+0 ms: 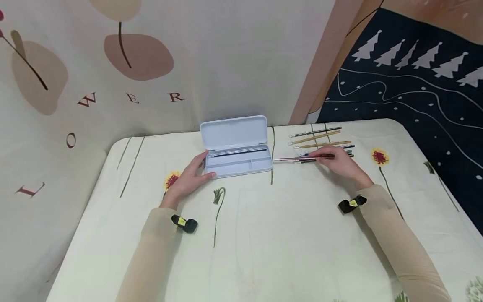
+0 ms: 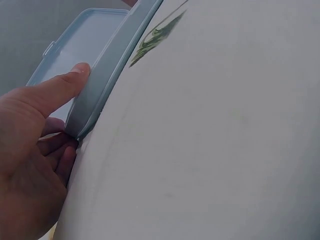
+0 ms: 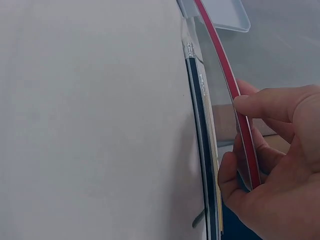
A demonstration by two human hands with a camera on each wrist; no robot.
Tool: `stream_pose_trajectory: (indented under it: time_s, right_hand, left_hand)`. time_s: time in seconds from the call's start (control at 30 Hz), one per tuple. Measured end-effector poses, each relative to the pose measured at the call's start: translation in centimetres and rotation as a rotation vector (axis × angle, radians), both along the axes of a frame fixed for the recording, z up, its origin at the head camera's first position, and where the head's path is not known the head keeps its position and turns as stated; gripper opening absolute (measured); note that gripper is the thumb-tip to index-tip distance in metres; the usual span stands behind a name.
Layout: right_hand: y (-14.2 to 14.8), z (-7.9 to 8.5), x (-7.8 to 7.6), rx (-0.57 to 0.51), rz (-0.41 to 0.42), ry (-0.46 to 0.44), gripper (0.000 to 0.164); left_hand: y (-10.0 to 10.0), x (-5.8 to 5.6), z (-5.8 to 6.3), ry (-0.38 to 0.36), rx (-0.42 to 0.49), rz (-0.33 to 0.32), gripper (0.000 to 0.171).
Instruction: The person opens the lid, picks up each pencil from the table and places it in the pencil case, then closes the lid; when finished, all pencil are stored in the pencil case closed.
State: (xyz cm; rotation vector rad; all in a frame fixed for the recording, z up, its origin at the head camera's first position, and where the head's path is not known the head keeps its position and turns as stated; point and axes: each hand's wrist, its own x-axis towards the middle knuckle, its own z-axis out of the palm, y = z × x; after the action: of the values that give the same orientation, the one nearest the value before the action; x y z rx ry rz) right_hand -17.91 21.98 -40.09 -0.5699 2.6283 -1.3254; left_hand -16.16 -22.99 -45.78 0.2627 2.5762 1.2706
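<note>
A pale blue pencil case (image 1: 234,131) stands with its lid up near the back edge of the table. One or two dark pencils (image 1: 237,153) lie in its long rear compartment. My left hand (image 1: 188,178) holds the case's left end, thumb over the front rim and fingers against the side, as the left wrist view also shows. Between thumb and fingers, my right hand (image 1: 341,163) pinches a red pencil with pale edge stripes (image 3: 225,62). In the head view this pencil points left, its end beside the case's right side. Dark pencils (image 3: 198,115) lie beneath the right hand.
Behind the right hand lie a black pencil (image 1: 317,132) and yellow pencils (image 1: 322,145), roughly side by side. A flower-printed white cloth (image 1: 264,235) covers the table. Printed curtains (image 1: 241,63) hang along the back and sides.
</note>
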Motion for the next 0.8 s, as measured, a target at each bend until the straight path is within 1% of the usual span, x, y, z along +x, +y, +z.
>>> stream_pose_trajectory:
  time_s: [0.13,0.23,0.37,0.47,0.6,0.73,0.8]
  right_hand:
    - [0.0,-0.1,-0.1,-0.003,-0.013,0.012,0.02]
    - [-0.1,-1.1,-0.7,-0.012,-0.021,0.018,0.021]
    - [-0.1,-3.0,-1.9,-0.027,0.019,0.051,0.021]
    - [-0.5,-3.5,-2.4,-0.07,0.061,0.061,0.021]
    - [-1.3,-3.5,-2.5,-0.116,0.078,0.04,0.02]
    - [-3.1,-1.5,-1.6,-0.082,0.049,-0.013,0.02]
    - [-3.8,-1.1,-1.4,-0.069,0.036,-0.032,0.02]
  left_hand:
    - [0.1,0.1,0.1,0.003,-0.003,0.001,0.085]
    - [0.1,0.1,0.2,0.002,-0.003,0.004,0.085]
    - [0.1,0.1,0.2,-0.002,-0.001,0.007,0.085]
    - [0.0,0.1,0.2,-0.002,-0.003,0.006,0.085]
    - [0.0,0.1,0.2,-0.004,0.0,0.008,0.085]
    - [0.1,0.1,0.2,-0.019,0.003,0.017,0.085]
    - [0.1,0.0,0.1,-0.023,0.004,0.021,0.085]
